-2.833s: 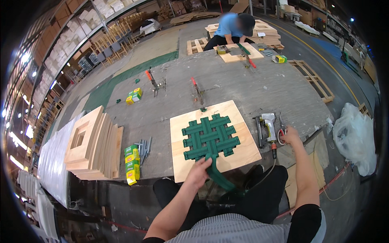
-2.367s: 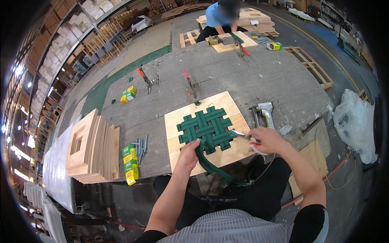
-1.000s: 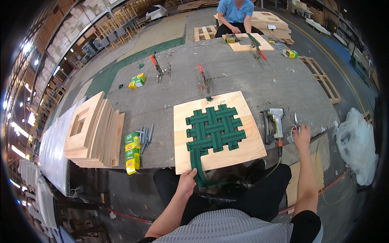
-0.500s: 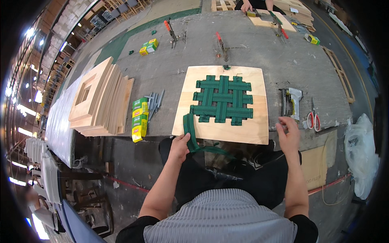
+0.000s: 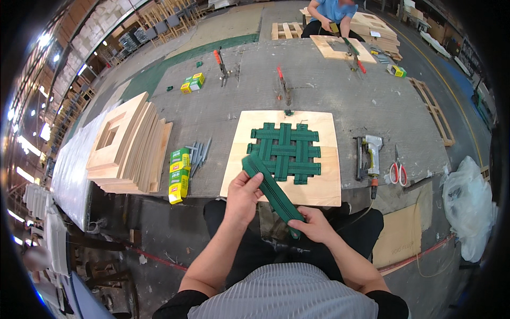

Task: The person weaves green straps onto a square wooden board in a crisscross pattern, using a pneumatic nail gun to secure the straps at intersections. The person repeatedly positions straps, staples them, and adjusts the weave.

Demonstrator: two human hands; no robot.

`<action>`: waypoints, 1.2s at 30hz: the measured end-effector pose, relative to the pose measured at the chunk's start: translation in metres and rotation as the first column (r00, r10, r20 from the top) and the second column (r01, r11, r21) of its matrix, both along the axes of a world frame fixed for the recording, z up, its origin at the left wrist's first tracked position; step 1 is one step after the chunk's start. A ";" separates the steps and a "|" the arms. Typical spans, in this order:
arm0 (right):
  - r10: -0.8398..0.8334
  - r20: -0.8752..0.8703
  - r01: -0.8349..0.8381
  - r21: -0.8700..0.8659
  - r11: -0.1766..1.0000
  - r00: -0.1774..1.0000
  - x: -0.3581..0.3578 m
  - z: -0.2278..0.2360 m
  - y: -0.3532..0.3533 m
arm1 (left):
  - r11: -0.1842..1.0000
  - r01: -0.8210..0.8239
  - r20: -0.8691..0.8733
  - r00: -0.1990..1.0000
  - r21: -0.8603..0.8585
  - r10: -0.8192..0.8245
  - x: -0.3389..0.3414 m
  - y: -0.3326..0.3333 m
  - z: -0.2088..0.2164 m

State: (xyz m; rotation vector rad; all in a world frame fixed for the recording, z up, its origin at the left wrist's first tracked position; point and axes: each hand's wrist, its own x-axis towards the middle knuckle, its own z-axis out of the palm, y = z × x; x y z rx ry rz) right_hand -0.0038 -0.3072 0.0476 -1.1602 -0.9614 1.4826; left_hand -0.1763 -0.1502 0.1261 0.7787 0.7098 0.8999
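A green webbing strap [image 5: 277, 198] runs slanting between my two hands, over the near left part of a pale wooden panel [image 5: 325, 192]. My left hand [image 5: 244, 198] pinches it close to its upper end. Closed on the lower part, below the panel's near edge, is my right hand [image 5: 313, 224]. Green straps woven in a lattice [image 5: 285, 150] cover the opening in the panel's middle. To the right of the panel lie a staple gun [image 5: 372, 155] with a hose and a pair of scissors [image 5: 398, 171] with red and white handles.
On the left stand a stack of wooden frames [image 5: 125, 146], yellow-green boxes [image 5: 179, 175] and grey staple strips [image 5: 199, 154]. Red-handled clamps [image 5: 281, 80] are fixed farther back on the grey table [image 5: 249, 64]. Across it a co-worker [image 5: 332, 16] handles another frame. A plastic bag [image 5: 461, 204] hangs at right.
My right hand has moved left from beside the staple gun and taken hold of the strap. My left hand has lifted the strap's end over the panel. The whole view has shifted.
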 end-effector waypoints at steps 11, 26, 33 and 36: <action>-0.368 0.141 0.375 -0.028 0.926 0.919 0.099 0.038 -0.050 | 0.980 0.170 -0.412 0.904 0.105 -0.113 0.080 0.106 -0.034; -0.308 -0.087 0.286 -0.200 0.937 0.947 0.052 0.006 0.067 | 0.802 0.541 -0.944 0.322 0.252 0.079 0.110 0.117 -0.092; -0.244 -0.208 0.146 -0.400 0.905 0.947 0.042 0.000 0.153 | 0.775 0.552 -0.927 0.358 0.308 0.113 0.106 0.111 -0.093; -0.247 -0.207 0.130 -0.456 0.880 0.947 0.048 -0.003 0.162 | 0.710 0.652 -0.928 0.373 0.266 0.005 0.106 0.114 -0.095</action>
